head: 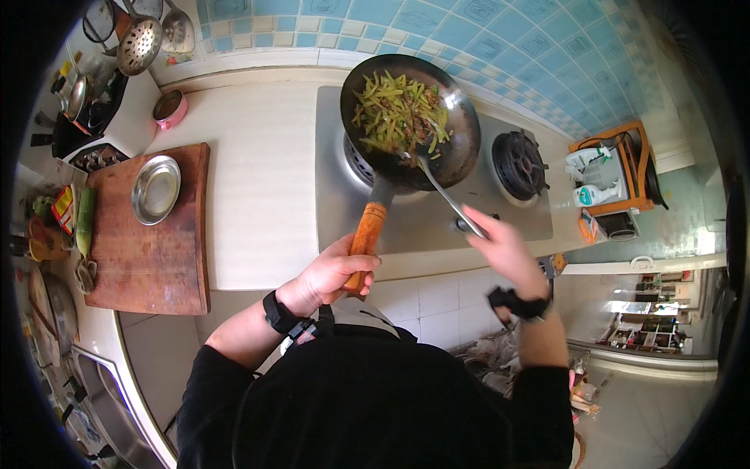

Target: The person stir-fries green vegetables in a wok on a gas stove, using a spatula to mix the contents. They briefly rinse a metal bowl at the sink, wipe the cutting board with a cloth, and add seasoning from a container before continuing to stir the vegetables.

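Note:
My left hand (345, 267) grips the wooden handle (368, 231) of a dark wok (463, 126). The wok is tilted above the left burner of a steel gas stove (345, 223). Green vegetable strips mixed with browned bits (401, 108) lie in it. My right hand (498, 234), slightly blurred, holds a long metal cooking utensil (442, 190); its head is in the wok at the lower edge of the food, partly blurred and hidden. Each wrist wears a black band.
A wooden cutting board (146, 258) at the left bears a metal bowl (156, 190). A long green vegetable (86, 220) lies along its edge, and a pink pot (170, 109) stands behind. The right burner (520, 166) and spray bottles (595, 193) are at the right.

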A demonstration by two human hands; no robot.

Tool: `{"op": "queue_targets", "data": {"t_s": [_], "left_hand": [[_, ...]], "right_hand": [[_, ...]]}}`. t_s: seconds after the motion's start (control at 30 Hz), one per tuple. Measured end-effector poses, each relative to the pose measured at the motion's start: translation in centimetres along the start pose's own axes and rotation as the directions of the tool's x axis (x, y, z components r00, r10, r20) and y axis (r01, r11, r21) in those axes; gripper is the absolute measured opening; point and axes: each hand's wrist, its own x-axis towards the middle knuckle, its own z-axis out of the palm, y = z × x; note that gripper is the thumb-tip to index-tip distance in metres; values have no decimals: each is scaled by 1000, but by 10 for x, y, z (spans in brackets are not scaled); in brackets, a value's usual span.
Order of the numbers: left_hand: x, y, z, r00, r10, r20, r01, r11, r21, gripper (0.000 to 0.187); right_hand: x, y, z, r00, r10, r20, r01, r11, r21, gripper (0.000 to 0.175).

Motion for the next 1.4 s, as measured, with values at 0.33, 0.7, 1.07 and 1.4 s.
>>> {"op": "queue_targets", "data": {"t_s": [0.33, 0.7, 1.07, 1.4], "left_hand": [[-2, 4, 1, 1000, -7, -19, 7, 1000, 9, 38], [-3, 5, 0, 1000, -13, -15, 13, 1000, 15, 37], [-3, 4, -1, 1000, -2, -26, 2, 1000, 10, 34], [-3, 4, 0, 999, 19, -33, -18, 1000, 19, 34]], "right_hand": [[110, 79, 28, 921, -84, -379, 220, 917, 332, 50], [1, 31, -80, 968, -168, -188, 18, 790, -613, 46], [-25, -16, -94, 1000, 16, 6, -14, 953, -302, 49], [88, 89, 5, 978, -47, -205, 150, 841, 520, 52]]}}
